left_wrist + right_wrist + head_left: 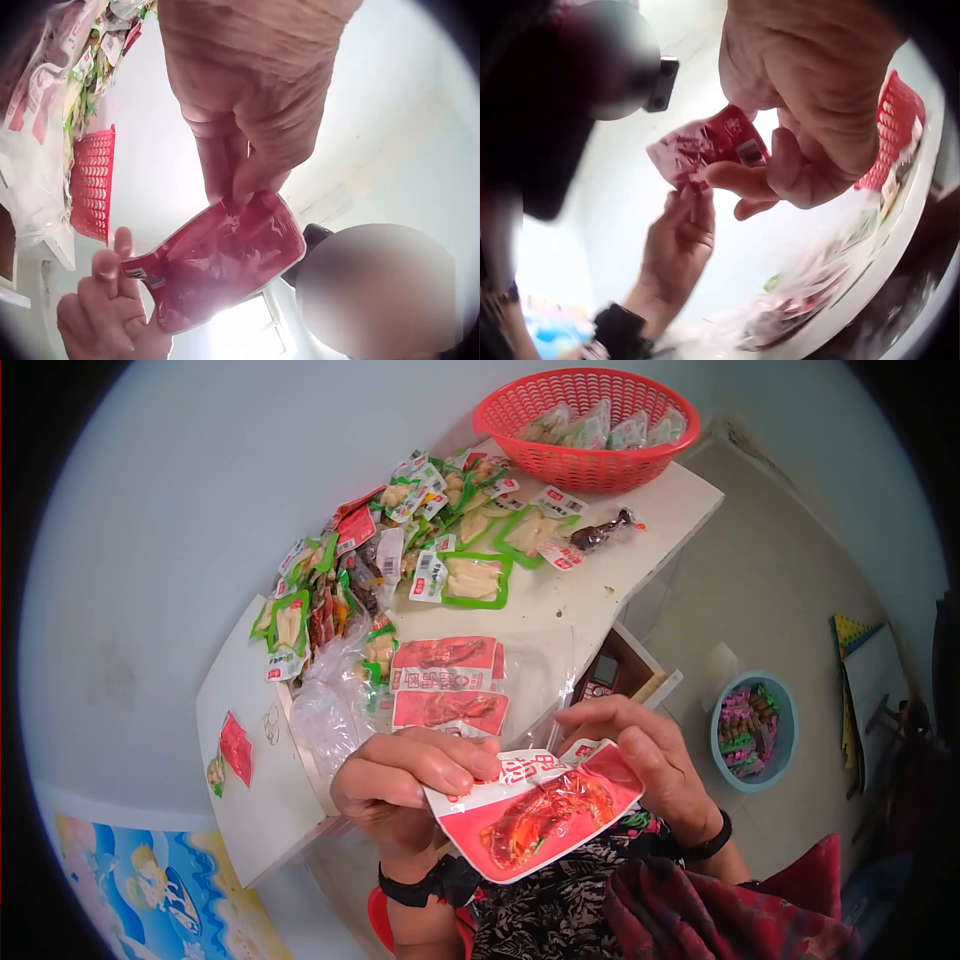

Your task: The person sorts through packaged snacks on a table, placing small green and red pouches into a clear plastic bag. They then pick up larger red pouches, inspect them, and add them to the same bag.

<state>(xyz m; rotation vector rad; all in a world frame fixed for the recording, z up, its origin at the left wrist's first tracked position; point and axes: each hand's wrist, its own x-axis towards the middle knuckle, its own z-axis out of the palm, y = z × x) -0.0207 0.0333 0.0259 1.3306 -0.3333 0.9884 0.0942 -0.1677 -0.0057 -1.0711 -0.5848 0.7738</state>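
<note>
In a pale-walled room, pinches a red pack [548, 818] by one edge with the left hand [403, 778], just off the near edge of a white table [545, 605]. Holds the right hand [655, 760] at the pack's other end, fingers loosely spread; cannot tell whether touching. Has two similar packs [450, 710] by the table's near edge, a heap [430, 490] along its wall edge, a red basket [600, 470] at its far right corner.

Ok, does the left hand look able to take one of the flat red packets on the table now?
Probably not at once: the left hand pinches another red packet. Otherwise, the flat red packets lie close beyond it on the table, so reach seems easy.
</note>
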